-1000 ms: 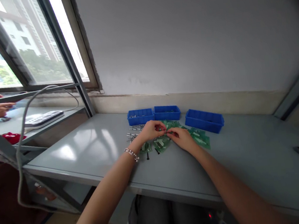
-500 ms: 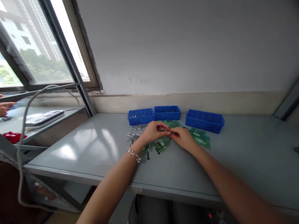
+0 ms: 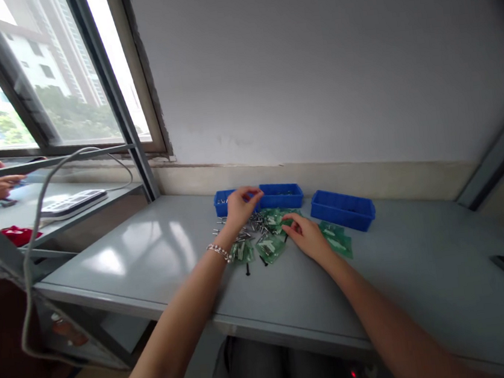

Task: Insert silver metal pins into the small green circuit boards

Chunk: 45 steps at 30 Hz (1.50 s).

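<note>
Green packets: several small see-through ones (image 3: 271, 247) are lying on the grey tabletop (image 3: 152, 273), some between the forearms, others reaching to the far side of the right hand (image 3: 305, 233).
Just changed: half a second ago the fingertips of both hands were meeting over the packets; now the left hand (image 3: 241, 208) is standing farther back, near the blue trays, and the two hands are keeping apart.
Left fingers: thumb and forefinger are closing narrowly near the middle tray (image 3: 285, 203); I cannot tell whether they are pinching anything.
Right fingers: they are curling loosely beside the packets, with a narrow gap showing at the thumb; whether they are holding something small, I cannot tell.
Metal pins: a loose pile (image 3: 260, 224) is now showing more fully between the hands, spreading beneath the left wrist.
Dark screws: one (image 3: 247, 269) is lying in front of the packets, nearer the person.
Right-hand tray: this blue tray (image 3: 344, 218) is standing behind the packets, untouched.
Meaning: the joint fingertip work is apparently pausing, each hand seemingly attending to its own spot.
</note>
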Tool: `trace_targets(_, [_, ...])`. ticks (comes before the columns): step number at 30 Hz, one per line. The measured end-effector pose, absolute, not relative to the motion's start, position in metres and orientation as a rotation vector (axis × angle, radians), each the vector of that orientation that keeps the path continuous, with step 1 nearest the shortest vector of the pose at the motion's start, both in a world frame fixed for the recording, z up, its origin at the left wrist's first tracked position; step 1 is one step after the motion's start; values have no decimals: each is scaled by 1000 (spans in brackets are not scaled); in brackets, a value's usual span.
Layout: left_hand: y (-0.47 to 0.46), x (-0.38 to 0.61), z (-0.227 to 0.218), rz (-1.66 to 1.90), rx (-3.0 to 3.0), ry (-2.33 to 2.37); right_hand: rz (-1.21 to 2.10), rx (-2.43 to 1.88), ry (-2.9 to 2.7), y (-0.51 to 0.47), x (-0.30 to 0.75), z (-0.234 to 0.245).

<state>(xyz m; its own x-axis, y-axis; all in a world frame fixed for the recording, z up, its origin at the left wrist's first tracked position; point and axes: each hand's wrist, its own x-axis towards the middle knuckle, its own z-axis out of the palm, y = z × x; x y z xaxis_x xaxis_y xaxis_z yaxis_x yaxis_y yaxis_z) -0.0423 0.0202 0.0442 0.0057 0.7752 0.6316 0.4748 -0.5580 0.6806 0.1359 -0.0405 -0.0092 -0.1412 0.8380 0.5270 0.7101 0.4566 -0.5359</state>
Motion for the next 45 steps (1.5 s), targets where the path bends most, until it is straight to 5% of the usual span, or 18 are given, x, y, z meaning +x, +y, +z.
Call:
trace_targets(9, [72,-110,29,1973,1565,1752,244,-1331,-1907,-43,133,-9])
trace_targets(45, [89,-127,-2,1747,1579,1821,304,-1356,-1934,-44,134,-9])
